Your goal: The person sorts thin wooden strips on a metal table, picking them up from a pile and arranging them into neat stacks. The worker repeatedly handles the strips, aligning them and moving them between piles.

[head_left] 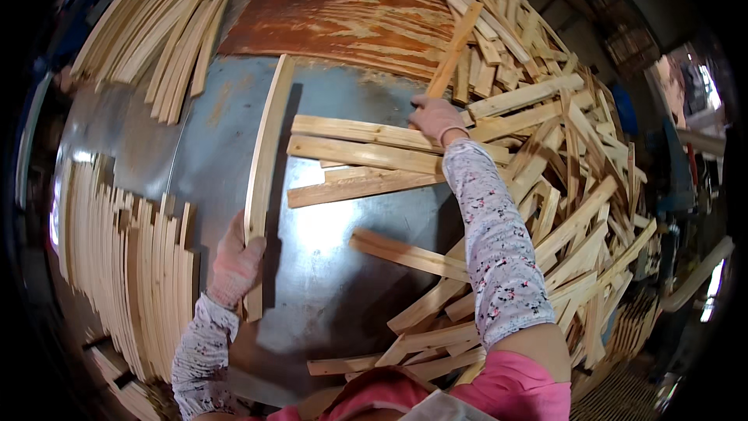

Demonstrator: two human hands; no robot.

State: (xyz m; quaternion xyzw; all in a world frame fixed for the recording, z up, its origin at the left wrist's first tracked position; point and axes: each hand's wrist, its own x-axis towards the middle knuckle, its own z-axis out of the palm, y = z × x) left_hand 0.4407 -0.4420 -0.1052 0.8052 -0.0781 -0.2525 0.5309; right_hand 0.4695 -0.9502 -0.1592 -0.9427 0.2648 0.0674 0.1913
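Observation:
My left hand (236, 263), in a pale knit glove, is closed around the lower part of a long light wooden slat (269, 148). This slat points away from me above the metal tabletop. Further off and to the right, my gloved right hand (438, 118) grips the near end of a darker, orange-toned slat (456, 48), which slants up to the right. Just below that hand, a few loose slats (366, 153) lie side by side across the metal, their right ends running under my right forearm.
A large jumbled heap of slats (538, 156) covers the right side. Neat rows of slats (128, 257) stand at the near left, and another bundle (156, 31) lies at the far left. A worn reddish-brown board (335, 12) covers the far part of the metal table (222, 132).

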